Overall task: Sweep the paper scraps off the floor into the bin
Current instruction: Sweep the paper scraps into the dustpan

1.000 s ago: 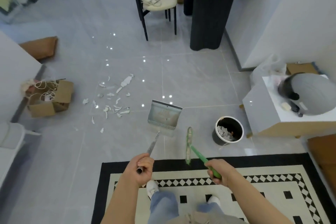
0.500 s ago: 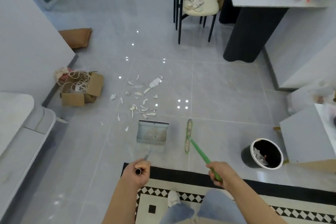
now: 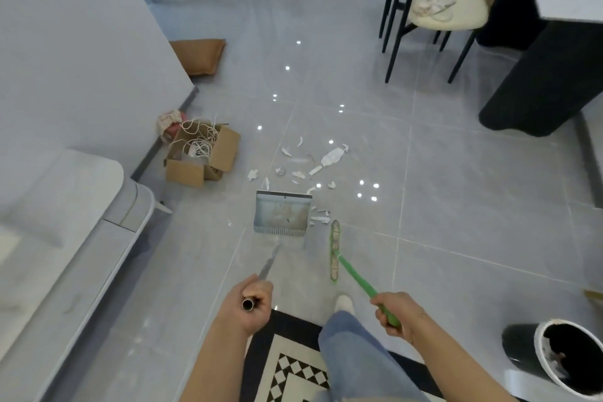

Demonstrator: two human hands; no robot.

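Note:
White paper scraps lie scattered on the grey tiled floor ahead of me. My left hand grips the metal handle of a long dustpan, whose pan sits at the near edge of the scraps. My right hand is closed on the green handle of a broom, its head just right of the pan. A few scraps lie between pan and broom. The black bin with a white rim stands at the lower right, scraps inside it.
An open cardboard box with white cords stands left of the scraps by a grey wall. A cream chair and a black table base are far right. A white sofa fills the left. A patterned rug lies underfoot.
I have stepped forward off the rug toward the scraps. The dustpan and broom have moved up to the near edge of the pile, and the bin has fallen behind to the lower right.

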